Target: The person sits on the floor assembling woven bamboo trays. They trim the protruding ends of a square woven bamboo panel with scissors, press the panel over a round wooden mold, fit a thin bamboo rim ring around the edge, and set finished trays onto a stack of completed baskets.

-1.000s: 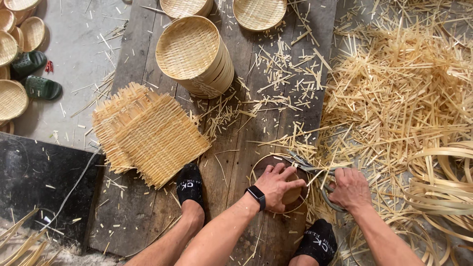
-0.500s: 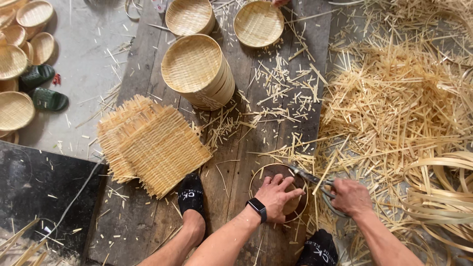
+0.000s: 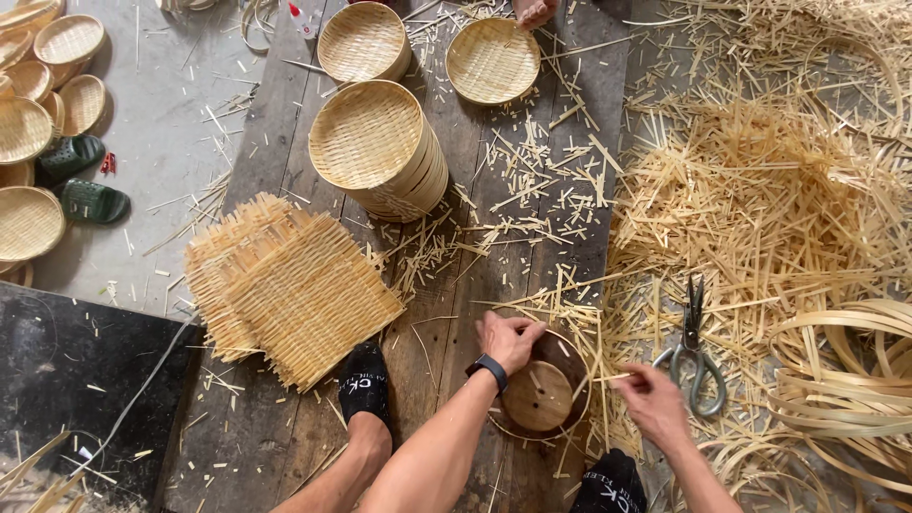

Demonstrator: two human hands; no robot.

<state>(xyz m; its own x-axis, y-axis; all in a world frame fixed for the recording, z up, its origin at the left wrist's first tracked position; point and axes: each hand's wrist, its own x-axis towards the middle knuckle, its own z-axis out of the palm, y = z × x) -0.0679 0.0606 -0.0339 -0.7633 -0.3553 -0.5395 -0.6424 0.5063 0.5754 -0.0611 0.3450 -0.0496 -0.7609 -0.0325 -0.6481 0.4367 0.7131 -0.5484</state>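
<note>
The person sits on plank flooring, feet in black socks, working over a round wooden mould that lies at the near edge of the planks between the feet. A thin bamboo hoop rings the mould. The left hand, with a black watch on its wrist, is curled over the far left rim of the mould, fingers bent down and gripping the rim. The right hand hovers just right of the mould with fingers pinched together on a thin bamboo strip that points toward the hoop.

Scissors lie on the floor just right of the right hand, blades pointing away, untouched. Beyond them a deep heap of bamboo offcuts covers the right side, and coils of bamboo strip sit at the near right edge.

On the planks to the left lies a pile of square woven mats, just beside the left foot. Farther up stands a stack of round baskets, with two single baskets behind it near the far edge. More shallow baskets are spread over the concrete at the far left corner, beside a pair of green sandals. Short splinters litter the planks all around.
</note>
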